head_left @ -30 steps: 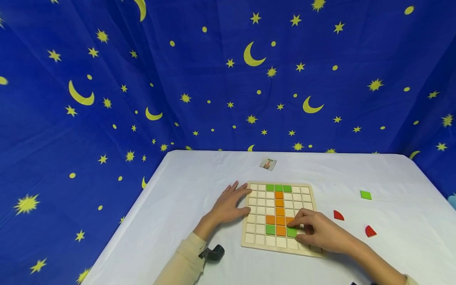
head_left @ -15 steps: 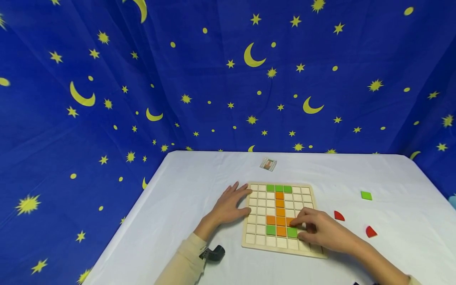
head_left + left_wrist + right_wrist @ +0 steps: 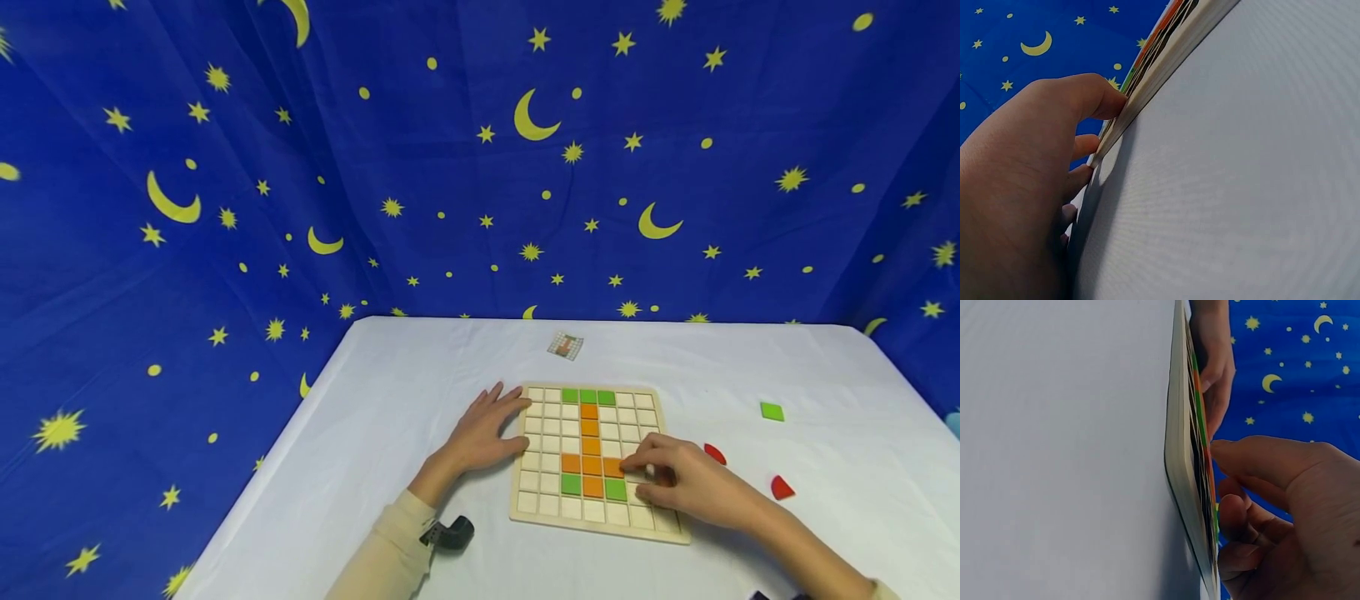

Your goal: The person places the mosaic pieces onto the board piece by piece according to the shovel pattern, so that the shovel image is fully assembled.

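A light wooden board (image 3: 600, 527) with a grid of pale squares lies on the table. Green and orange square tiles are set in it, the orange ones forming a cross. My left hand (image 3: 483, 432) rests at the board's left edge, fingers spread and fingertips touching the rim; the left wrist view shows that hand (image 3: 1029, 150) from its thumb side. Over the board's right part, my right hand (image 3: 690, 482) has its fingers loosely bent beside the rightmost orange tile (image 3: 613, 467). Nothing shows between the digits of the right hand (image 3: 1297, 506) in its wrist view.
A small pattern card (image 3: 565, 346) lies beyond the board. To the right are a loose green square tile (image 3: 772, 412) and two red quarter-round pieces, one (image 3: 782, 487) fully visible and one (image 3: 715, 454) partly behind my right hand. A star-and-moon cloth (image 3: 465, 167) hangs around the table.
My right hand has shifted slightly right, off the rightmost orange tile, which now shows whole. It also covers part of the nearer red piece. The left hand has stayed in place.
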A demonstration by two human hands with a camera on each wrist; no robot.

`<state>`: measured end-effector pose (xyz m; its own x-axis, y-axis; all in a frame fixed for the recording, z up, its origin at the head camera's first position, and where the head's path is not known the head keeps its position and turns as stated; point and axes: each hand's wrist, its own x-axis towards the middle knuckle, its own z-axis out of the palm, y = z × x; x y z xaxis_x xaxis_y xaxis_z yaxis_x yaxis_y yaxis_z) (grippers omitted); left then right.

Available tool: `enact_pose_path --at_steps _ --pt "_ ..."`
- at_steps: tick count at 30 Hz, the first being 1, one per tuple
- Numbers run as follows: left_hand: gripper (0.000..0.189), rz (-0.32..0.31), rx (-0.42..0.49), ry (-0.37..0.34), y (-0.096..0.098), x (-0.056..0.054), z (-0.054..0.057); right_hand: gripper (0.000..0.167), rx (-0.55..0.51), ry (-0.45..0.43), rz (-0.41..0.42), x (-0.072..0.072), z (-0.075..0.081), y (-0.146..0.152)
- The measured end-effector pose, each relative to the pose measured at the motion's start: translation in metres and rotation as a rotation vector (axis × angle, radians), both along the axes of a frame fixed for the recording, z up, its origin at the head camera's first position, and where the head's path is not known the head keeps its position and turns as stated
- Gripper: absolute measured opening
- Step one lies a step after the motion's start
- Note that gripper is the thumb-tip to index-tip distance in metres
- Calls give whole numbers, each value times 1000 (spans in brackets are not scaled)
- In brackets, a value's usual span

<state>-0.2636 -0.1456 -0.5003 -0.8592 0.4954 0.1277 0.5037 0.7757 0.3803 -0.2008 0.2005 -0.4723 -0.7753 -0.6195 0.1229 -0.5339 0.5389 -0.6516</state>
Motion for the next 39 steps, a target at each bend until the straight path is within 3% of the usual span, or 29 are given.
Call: enact_pose_path --at_steps 13,29,39 --pt "65 -5 3 -7 0 0 0 27 -12 54 -83 1 2 25" --pt "65 -5 12 -5 1 1 1 28 4 149 -226 -11 -1 60" --pt "64 -6 1 -2 0 0 0 29 48 98 -318 -19 -2 80"
